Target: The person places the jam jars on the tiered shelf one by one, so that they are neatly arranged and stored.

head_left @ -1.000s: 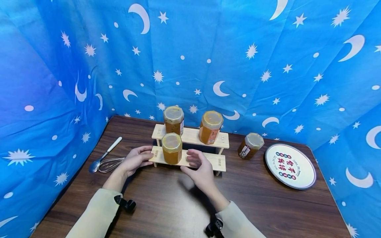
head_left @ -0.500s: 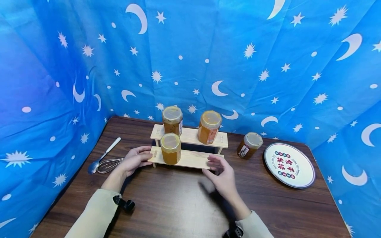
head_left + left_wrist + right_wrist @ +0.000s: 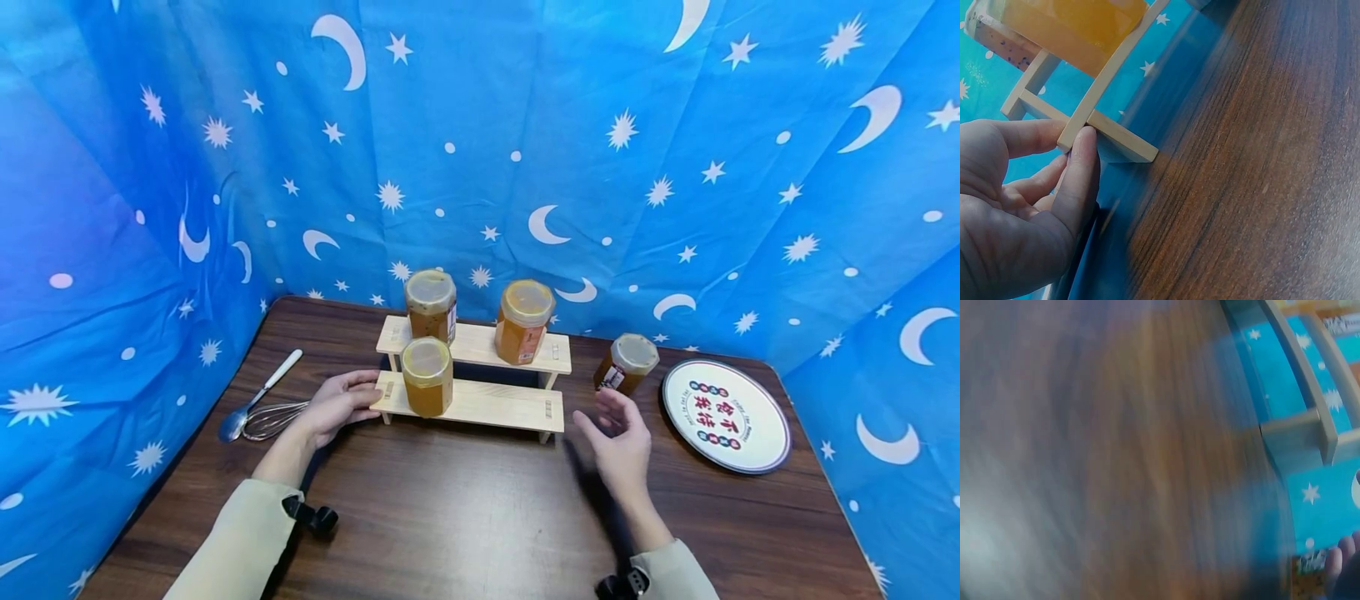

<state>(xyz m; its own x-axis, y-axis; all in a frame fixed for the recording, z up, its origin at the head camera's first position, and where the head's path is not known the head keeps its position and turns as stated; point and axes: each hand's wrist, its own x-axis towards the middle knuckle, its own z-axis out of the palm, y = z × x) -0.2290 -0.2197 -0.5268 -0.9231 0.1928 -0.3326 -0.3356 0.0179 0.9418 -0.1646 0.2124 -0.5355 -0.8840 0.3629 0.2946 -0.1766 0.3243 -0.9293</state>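
Observation:
A two-step wooden rack (image 3: 502, 400) stands on the table, and my left hand (image 3: 333, 408) grips the left end of its lower step. In the left wrist view, thumb and fingers pinch the edge of that step board (image 3: 1104, 84). One honey jar (image 3: 427, 379) sits on the lower step near its left end. On the upper step stand a speckled jar (image 3: 431, 308) and an orange jar (image 3: 525, 325). Holding nothing, my right hand (image 3: 622, 442) is over the table right of the rack, fingers apart, just in front of a dark amber jar (image 3: 627, 365).
A white plate (image 3: 727, 417) with red lettering lies at the far right. A whisk (image 3: 273, 419) and a white-handled spoon (image 3: 262, 392) lie left of the rack. Blue cloth (image 3: 480, 167) with moons and stars hangs around the dark wooden table (image 3: 465, 517).
My right hand has moved right from beside the lower-step jar, past the rack's right end, toward the amber jar. The left hand keeps its grip on the rack. The view has shifted slightly.

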